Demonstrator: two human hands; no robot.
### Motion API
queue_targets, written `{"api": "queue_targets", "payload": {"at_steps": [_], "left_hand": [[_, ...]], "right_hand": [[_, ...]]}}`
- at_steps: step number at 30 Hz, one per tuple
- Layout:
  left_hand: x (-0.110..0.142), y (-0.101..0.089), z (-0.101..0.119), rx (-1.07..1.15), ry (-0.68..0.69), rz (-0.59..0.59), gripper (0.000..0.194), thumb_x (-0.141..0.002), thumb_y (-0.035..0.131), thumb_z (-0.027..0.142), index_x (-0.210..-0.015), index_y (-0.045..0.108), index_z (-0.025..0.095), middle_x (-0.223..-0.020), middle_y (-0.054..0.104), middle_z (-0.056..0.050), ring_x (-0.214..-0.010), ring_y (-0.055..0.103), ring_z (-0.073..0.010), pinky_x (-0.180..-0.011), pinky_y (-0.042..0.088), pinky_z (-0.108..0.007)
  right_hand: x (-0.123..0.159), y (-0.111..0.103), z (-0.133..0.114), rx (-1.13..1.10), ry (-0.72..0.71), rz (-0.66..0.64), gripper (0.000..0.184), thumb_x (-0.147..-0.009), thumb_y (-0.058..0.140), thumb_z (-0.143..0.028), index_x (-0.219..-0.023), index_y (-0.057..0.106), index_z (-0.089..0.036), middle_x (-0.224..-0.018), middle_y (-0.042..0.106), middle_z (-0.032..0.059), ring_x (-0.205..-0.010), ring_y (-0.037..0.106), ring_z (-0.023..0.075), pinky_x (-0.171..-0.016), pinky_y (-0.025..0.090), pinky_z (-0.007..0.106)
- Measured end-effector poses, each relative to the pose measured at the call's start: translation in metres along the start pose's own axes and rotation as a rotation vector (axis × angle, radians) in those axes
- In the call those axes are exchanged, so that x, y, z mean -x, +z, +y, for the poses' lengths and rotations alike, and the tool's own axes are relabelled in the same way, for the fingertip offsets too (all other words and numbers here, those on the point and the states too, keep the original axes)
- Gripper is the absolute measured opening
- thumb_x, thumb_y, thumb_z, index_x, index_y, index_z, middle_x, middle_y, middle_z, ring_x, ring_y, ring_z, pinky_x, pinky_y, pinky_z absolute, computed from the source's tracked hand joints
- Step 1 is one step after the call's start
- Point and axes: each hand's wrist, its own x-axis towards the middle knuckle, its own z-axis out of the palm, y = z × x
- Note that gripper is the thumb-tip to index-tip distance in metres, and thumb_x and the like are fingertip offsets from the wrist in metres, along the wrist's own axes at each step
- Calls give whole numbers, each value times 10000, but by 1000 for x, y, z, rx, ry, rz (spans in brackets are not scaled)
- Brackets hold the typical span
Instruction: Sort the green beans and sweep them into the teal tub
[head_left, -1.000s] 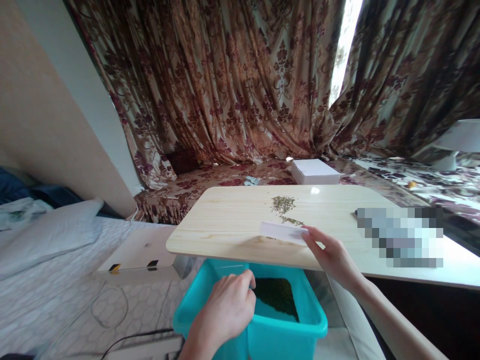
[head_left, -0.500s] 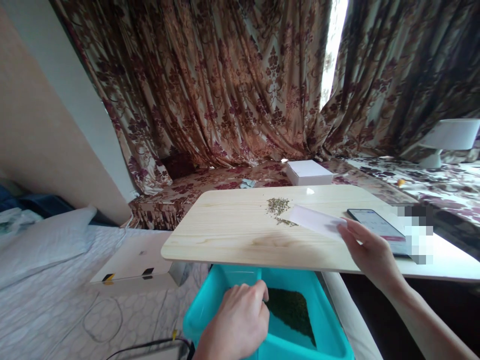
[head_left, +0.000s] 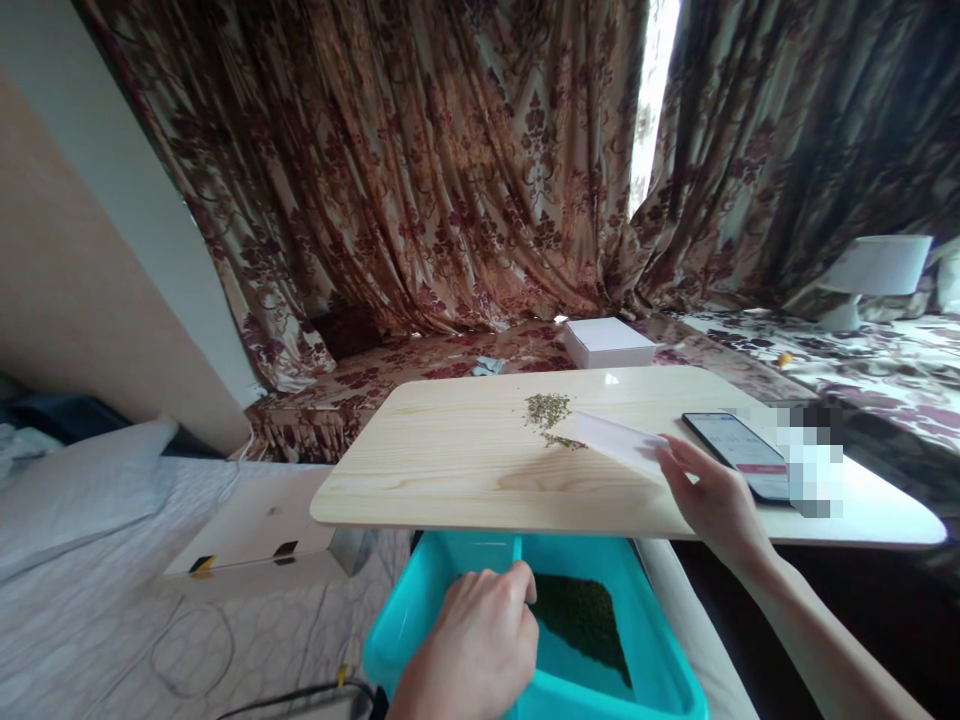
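My right hand [head_left: 709, 490] pinches one end of a white strip of card or folded paper [head_left: 619, 440] above the wooden tabletop [head_left: 420, 460]. Its far end lies beside a scattered heap of small green grains [head_left: 547, 410], with a thin trail of them at its near side. Below the table's near edge stands a turquoise divided bin [head_left: 405, 600]. My left hand [head_left: 472, 640] is closed over the bin's divider, its fingertips partly hidden. A mass of dark green grains [head_left: 585, 620] lies in the bin's right compartment.
A phone [head_left: 739, 455] lies on the table's right part, partly blurred out. Behind the table is a white box [head_left: 609, 342]. At the left, a flat white carton [head_left: 255, 525] and a cable [head_left: 191, 650] lie on the bed. A lamp [head_left: 874, 270] stands far right.
My right hand and the card have swung right, away from the table's near-middle to beside the heap's right edge. The bin and my left hand sit slightly further right and lower in view.
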Motion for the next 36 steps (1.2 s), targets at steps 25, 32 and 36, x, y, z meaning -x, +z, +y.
{"api": "queue_targets", "payload": {"at_steps": [25,32,36], "left_hand": [[-1,2,3,13,28,7,368,-912,310,224,-1109,620,232,-1059,705,-99,-1071,627,-290,-951,438,-412],[1,0,5,7,15,5,370,-913,310,221,-1114,621,236,-1070,706,-93,-1077,626,-281,-955,436,-399],[0,0,5,5,14,1,367,-916,312,221,-1118,617,238,-1080,706,-91,-1084,622,-274,-960,435,-388]], "right_hand": [[-4,9,-36,38,-76,-75,385,-947,473,-410,-1042,784,-204,-845,823,90,-586,751,240,-550,572,319],[6,-10,-29,-12,-86,-32,360,-948,515,-422,-1028,778,-189,-902,824,95,-684,780,252,-606,609,312],[15,-12,-16,-11,-57,6,355,-938,537,-422,-1027,775,-174,-914,825,106,-719,787,265,-611,618,313]]}}
